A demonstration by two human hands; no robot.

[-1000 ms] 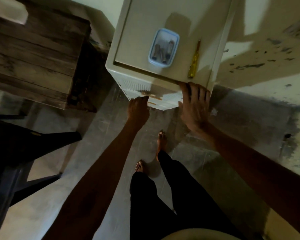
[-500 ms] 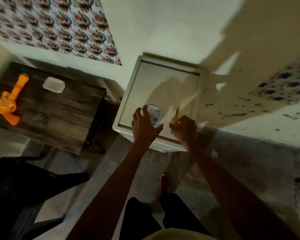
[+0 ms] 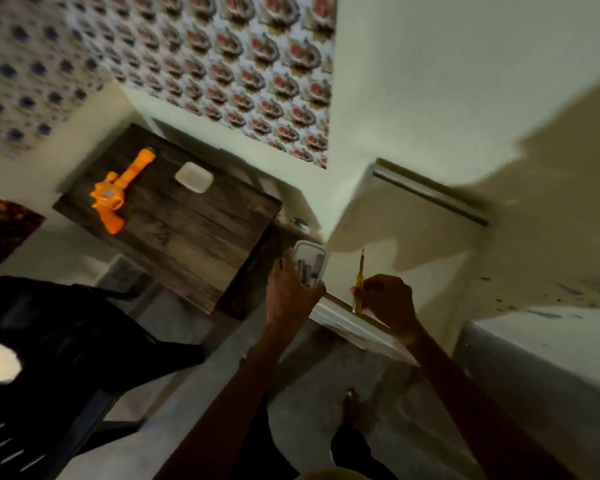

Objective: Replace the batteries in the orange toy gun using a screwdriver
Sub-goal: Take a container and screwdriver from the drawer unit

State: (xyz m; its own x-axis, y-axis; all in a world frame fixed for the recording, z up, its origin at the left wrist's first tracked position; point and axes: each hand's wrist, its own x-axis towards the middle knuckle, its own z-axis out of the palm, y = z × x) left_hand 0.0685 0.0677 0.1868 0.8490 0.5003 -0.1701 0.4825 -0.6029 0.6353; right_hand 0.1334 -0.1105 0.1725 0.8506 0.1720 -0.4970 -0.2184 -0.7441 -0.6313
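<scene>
Black plastic chair: stands at the far left on the floor, in front of the table.
Orange plastic toy gun: lies flat on the left part of the table, barrel pointing toward the wall. No hand is near it. Whether its battery cover is on cannot be told from this blurred view.
Small white rounded dish: sits on the table just right of the gun's barrel, apart from it.
Dark wooden plank table: stands against the patterned wall, left of the cabinet, with a narrow gap between them.
Left hand: fingers curl round a small clear rectangular plastic box with a pale blue rim. The box is at the cabinet's left front corner; whether it rests there or is lifted cannot be told.
Batteries: a few grey cylinders lie inside the box, blurred.
Right hand: closed round the handle of a slim yellow-handled screwdriver, its metal tip pointing away from the person.
Cream metal cabinet: stands right of the table, partly in shadow.
Progress: early, as it seems. Tool and batteries are in hand and well apart from the gun. Carrying them to the table, unscrewing the cover, swapping the batteries and closing up all appear left to do.
</scene>
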